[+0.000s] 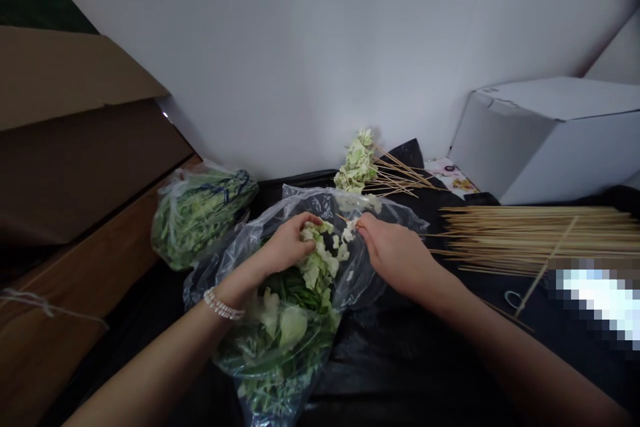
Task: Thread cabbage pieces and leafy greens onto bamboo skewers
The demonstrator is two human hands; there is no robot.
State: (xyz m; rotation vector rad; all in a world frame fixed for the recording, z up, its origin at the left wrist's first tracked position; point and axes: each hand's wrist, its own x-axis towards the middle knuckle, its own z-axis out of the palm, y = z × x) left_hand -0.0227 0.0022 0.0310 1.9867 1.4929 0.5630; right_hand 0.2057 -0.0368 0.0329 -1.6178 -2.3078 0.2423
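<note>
Threading goes on above the open bag (pixel 235 247), mid-table on the black-covered table (pixel 400 360). Left hand (pixel 287 243) curls around a clump of pale leaves (pixel 320 263). Right hand (pixel 395 250) pinches a skewer (pixel 344 219) with a few leaf bits near its tip.

Done: a small heap of loaded skewers (pixel 357 167) at the back edge.

Left, by my reckoning, is most of it. The bare skewers (pixel 530 233) lie stacked toward the right edge, the bag looks full, and a second bag (pixel 195 213) of greens sits near the left edge.
</note>
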